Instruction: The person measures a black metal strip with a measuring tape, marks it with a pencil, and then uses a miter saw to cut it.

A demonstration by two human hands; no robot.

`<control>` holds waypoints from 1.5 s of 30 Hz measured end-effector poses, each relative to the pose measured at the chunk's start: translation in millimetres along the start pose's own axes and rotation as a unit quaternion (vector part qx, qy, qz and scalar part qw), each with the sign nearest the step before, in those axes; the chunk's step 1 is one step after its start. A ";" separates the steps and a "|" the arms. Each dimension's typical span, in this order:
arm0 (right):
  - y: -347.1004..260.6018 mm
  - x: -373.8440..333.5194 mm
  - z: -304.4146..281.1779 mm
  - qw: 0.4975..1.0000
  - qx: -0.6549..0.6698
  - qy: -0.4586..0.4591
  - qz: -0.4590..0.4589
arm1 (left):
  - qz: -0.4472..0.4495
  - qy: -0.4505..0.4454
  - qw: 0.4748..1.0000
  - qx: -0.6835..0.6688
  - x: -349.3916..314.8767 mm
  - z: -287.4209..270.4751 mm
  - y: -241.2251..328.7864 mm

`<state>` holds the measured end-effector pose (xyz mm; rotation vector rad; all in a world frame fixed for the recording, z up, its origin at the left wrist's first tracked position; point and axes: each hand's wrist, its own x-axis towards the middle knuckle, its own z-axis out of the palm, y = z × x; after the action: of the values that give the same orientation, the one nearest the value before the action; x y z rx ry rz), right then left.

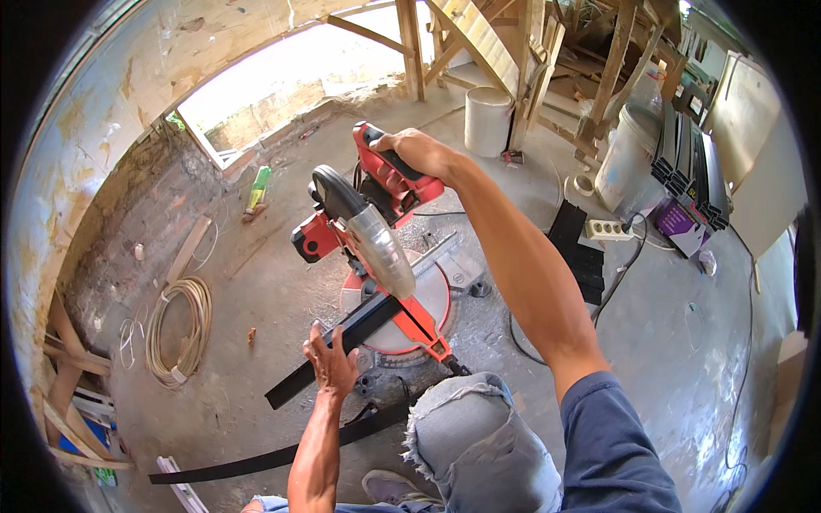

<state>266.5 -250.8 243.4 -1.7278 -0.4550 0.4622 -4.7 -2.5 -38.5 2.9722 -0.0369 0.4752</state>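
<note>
A red and black mitre saw [318,238] stands on the floor in front of me, its head raised and tilted. My right hand [421,156] is closed round the saw's red handle. A clear guard [380,252] hides most of the blade. Across the round saw table [434,295] lies a long black bar [295,386], one end under the guard and the other sticking out to the left. My left hand [332,363] holds this bar against the saw, fingers over its top. Below lies a long curved black strip [248,467] on the floor.
Coiled hose [203,332] and a green bottle [258,188] lie on the left. At the right are a white power strip [609,230], black flat pieces [575,256], a white bucket [629,158] and stacked black profiles [697,167]. A white cylinder [488,124] stands behind. Cables cross the floor.
</note>
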 end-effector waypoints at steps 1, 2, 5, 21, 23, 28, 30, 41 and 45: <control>-5.1 -5.1 0.5 1.000 -0.004 0.000 0.010 | -0.035 0.006 0.999 -0.011 -3.4 -2.4 -4.9; -2.8 -1.8 0.9 1.000 0.001 0.001 0.010 | -0.070 0.012 0.997 -0.022 -5.0 -4.9 -9.6; -1.8 4.5 0.0 1.000 0.008 0.007 -0.007 | -0.095 -0.021 0.993 -0.067 -3.9 -7.9 -23.0; 254.3 -249.9 128.8 0.953 -0.014 -0.123 -0.278 | 0.016 -0.119 0.985 -0.121 5.3 -179.2 -43.1; 280.6 -270.1 166.7 0.933 -0.052 -0.279 -0.221 | -0.027 -0.088 0.986 -0.139 2.6 -198.9 -42.0; 299.8 -276.2 216.2 0.883 -0.139 -0.406 -0.189 | -0.205 0.078 0.954 -0.206 2.5 -255.0 -19.7; 298.5 -270.5 217.7 0.874 -0.155 -0.420 -0.189 | -0.210 0.178 0.925 -0.262 8.0 -257.7 -9.0; 96.4 -110.8 204.6 0.899 -0.106 -0.287 -0.313 | -0.295 0.252 0.669 -0.634 14.3 -260.4 -12.7; -3.0 -92.3 225.2 0.905 -0.115 -0.251 -0.322 | -0.286 0.222 0.670 -0.648 20.9 -246.7 -4.4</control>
<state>68.0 -114.3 208.8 -1.5450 -1.4499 0.3699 -60.8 34.7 199.8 1.2892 0.4101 0.6552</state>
